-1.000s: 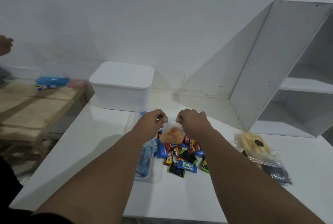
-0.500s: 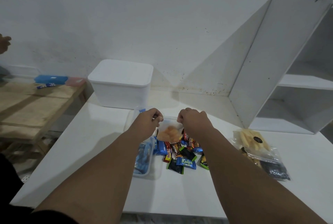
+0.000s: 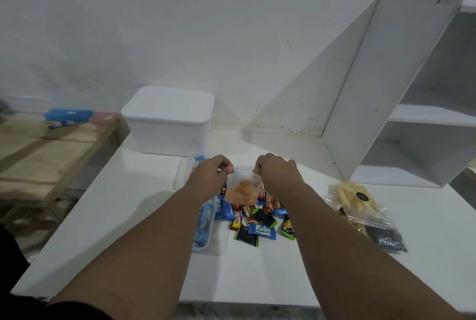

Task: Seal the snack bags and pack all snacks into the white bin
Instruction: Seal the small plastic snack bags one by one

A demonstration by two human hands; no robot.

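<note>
One white bin, one clear tub, one held snack bag; two flat bags, roughly ten wrapped snacks

Left hand and right hand extended, fingers curled, pinching.

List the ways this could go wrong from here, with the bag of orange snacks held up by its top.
1. The left hand and the right hand pinch only the top edge of the clear bag, which is lifted above the wrapped snacks. A slipped pinch or half-closed seal could spill its contents onto them.
2. The white bin has its lid on and both hands are occupied, so packing may stall.
</note>
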